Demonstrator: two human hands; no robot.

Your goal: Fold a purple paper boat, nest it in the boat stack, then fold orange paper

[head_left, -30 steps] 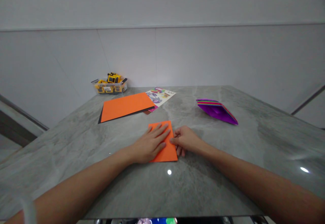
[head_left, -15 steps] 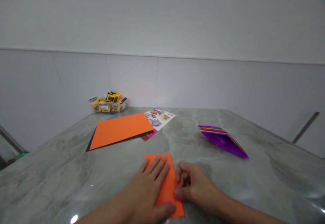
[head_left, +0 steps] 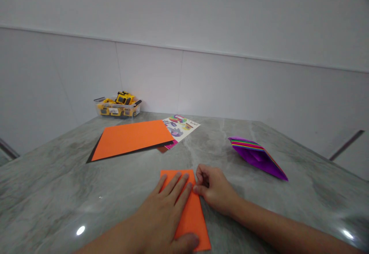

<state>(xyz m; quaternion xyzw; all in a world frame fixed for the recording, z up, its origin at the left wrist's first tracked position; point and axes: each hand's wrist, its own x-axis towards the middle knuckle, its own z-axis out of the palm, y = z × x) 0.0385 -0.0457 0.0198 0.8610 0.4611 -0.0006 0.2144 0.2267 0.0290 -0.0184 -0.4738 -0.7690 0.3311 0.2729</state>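
A narrow piece of orange paper, seemingly folded, lies lengthwise in front of me on the grey marbled table. My left hand rests flat on it with the fingers spread, covering much of its left side. At the upper right edge of the paper, my right hand has its fingers curled in, thumb and forefinger closed at that edge. The thumb touches the paper; the palm side of this hand is partly hidden.
Further back lie a large orange sheet over a black one, and a printed picture sheet. A clear plastic box of yellow toy vehicles stands at the back left. A purple folded paper stack with rainbow edges lies at right.
My right hand has slid up along the right edge of the orange paper, away from me. My left hand stays flat on the paper. The whole view has tilted slightly.
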